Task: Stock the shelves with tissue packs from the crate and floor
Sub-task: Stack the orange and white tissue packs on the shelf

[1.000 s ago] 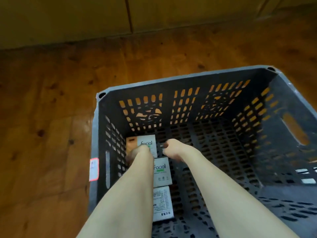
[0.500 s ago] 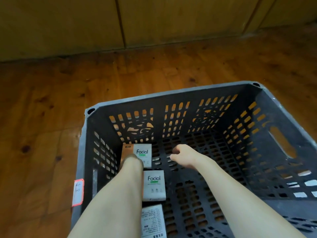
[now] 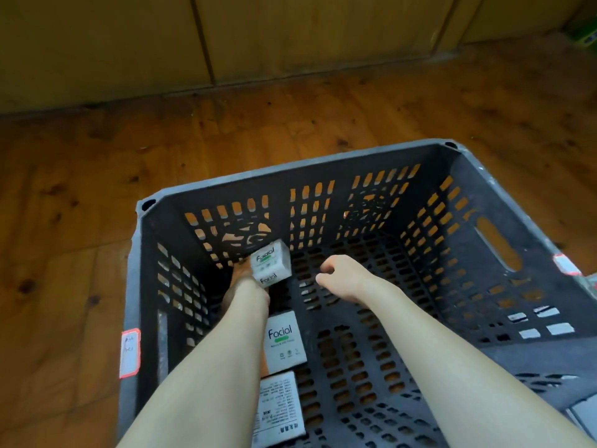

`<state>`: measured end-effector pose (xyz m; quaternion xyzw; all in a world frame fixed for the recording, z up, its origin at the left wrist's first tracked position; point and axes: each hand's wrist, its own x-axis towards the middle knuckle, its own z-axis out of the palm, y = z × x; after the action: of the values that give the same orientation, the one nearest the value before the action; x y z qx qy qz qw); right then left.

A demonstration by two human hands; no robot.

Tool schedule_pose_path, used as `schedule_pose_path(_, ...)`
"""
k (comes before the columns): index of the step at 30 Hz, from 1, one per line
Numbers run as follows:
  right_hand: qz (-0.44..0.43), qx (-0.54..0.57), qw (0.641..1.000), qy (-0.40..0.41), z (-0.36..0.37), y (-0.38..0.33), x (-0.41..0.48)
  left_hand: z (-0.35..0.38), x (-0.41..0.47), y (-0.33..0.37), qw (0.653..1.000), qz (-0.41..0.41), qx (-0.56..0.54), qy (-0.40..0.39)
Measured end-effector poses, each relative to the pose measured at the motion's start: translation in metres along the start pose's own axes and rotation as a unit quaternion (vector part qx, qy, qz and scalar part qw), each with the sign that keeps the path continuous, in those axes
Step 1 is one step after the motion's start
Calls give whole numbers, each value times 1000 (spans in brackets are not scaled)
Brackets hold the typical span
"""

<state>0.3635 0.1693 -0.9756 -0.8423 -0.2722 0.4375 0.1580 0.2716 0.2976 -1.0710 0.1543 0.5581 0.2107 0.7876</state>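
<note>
The person is emptying the crate, and the step in hand seems to be the picking up of one pack for the shelves, which are not showing in this view. The left hand, at centre-left of the frame, is gripping a tissue pack. The pack is tilting, with its printed face toward the camera, and appears to be raised off the crate bottom, near the far wall. The fingers are mostly hiding behind the pack, so I cannot tell exactly how they are lying. The right hand is hovering just to the right of this pack, apart from it, with fingers loosely curled and holding nothing. A second pack is lying flat lower in the frame, beside the left forearm, and a third pack is lying just below it. In my judgement, the next move is calling for lifting the held pack clear over the rim, or for the right hand taking another pack first.
</note>
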Motion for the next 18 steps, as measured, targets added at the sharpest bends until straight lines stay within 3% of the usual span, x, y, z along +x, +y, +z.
schedule_pose_path(2,4,29,999,24,-6,2,-7,5,-11,-4,995,-44,7,84)
schedule_pose_path(3,9,46,998,43,-10,4,-12,17,-27,-7,995,-63,13,78)
schedule_pose_path(9,26,216,955,200,-44,29,-51,77,-115,-20,988,-110,90,-57)
schedule_pose_path(13,-2,280,899,337,-67,51,-94,112,-163,-36,975,-59,159,-141)
schedule_pose_path(18,-58,325,832,446,-90,78,-174,140,-225,-61,961,7,164,-221)
